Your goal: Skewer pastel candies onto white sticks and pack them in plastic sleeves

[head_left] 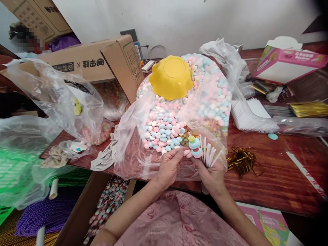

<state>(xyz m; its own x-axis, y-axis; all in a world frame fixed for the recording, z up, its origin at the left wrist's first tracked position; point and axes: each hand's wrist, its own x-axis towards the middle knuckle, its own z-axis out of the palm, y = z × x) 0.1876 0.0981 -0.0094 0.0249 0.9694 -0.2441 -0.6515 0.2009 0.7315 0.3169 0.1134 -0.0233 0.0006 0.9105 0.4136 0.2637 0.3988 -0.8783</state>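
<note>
My right hand (212, 176) is closed around a bundle of white lollipop sticks (208, 152) that fan upward. At its thumb stands a small stack of candies (195, 147), with yellow on top and pale blue, red and pink below. Close beside it on the left, my left hand (169, 165) pinches some pink candies (188, 153). Its fingertips partly hide them. Just beyond both hands, loose pink, blue and white button-shaped candies (161, 131) spill from a clear plastic bag (133, 160). Some gummy-like green and red pieces lie under the plastic.
An upside-down yellow scalloped bowl (171, 77) rests on the candies. A cardboard box (102, 58) stands at left. White sticks (253, 116), gold twist ties (309, 109) and gold tinsel (242, 160) lie to the right on the red-brown table (274, 177). Another box (284, 65) sits behind.
</note>
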